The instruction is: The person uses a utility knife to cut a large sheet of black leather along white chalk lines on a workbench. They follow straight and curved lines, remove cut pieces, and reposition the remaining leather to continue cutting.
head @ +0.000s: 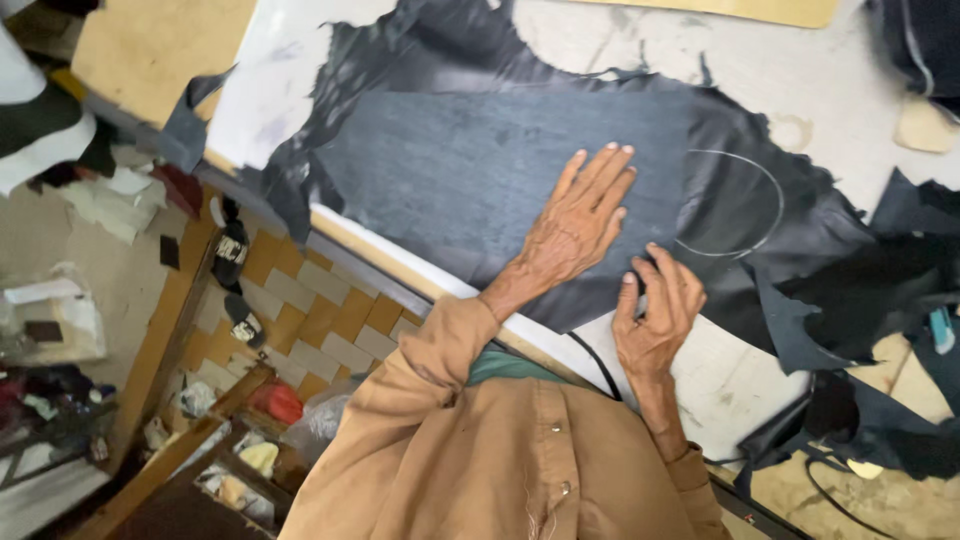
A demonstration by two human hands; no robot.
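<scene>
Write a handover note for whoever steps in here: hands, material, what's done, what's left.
Left hand: flat, fingers spread, pressing the grey pattern onto the black leather.
Right hand: curled at the pattern's near right corner; whether it holds a marker cannot be told.
Leather lies on the white table; scraps to the right.
Done: a white curved line is drawn on the leather beside the pattern.
Left: no drawn line shows along the pattern's other edges; leather there looks uncut.
</scene>
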